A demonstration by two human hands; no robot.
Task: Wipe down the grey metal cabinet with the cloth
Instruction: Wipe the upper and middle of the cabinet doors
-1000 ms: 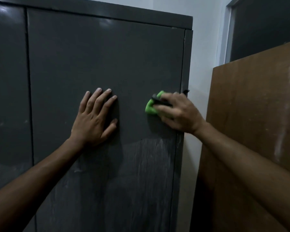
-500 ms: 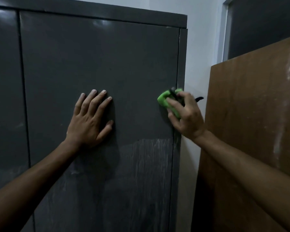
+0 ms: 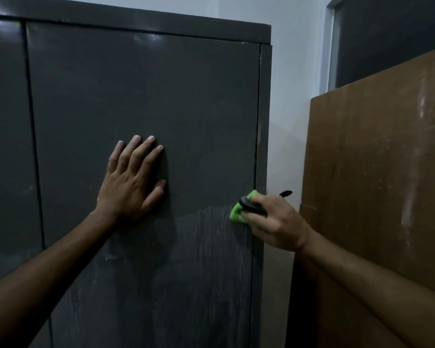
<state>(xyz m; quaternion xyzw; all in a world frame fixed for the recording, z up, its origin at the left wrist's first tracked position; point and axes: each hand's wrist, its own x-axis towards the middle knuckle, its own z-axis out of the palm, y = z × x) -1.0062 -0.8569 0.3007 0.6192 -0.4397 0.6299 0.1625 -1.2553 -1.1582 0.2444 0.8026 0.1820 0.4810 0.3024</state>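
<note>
A tall grey metal cabinet (image 3: 141,96) fills most of the view, from nine o'clock across to the middle. Its right door is smooth and clean on top. Lower down, toward six o'clock, the door looks dull with pale streaks running down it, so that part probably still needs wiping.

The left hand (image 3: 131,182) lies flat on the door, right in the middle of the view. Its fingers are straight and spread, pointing up to twelve o'clock. It holds nothing and just presses on the metal.

The right hand (image 3: 274,222) is at about four o'clock from the left hand, by the door's right edge. Its fingers are curled round a bright green cloth (image 3: 237,214), all bunched up into a small lump. The cloth touches the door just where the clean part meets the streaky part. A small black thing (image 3: 253,205) sits with the cloth in the fingers (I cannot tell what it is).

The cloth looks soft, light and squishy, so it should bend any way you squeeze it. Holding it in a bunch with the fingertips on top seems a good way to push it flat. The cabinet looks hard, heavy and slippery, and a thin door might wobble.

A brown board (image 3: 377,172) leans at three o'clock, near the cabinet.
</note>
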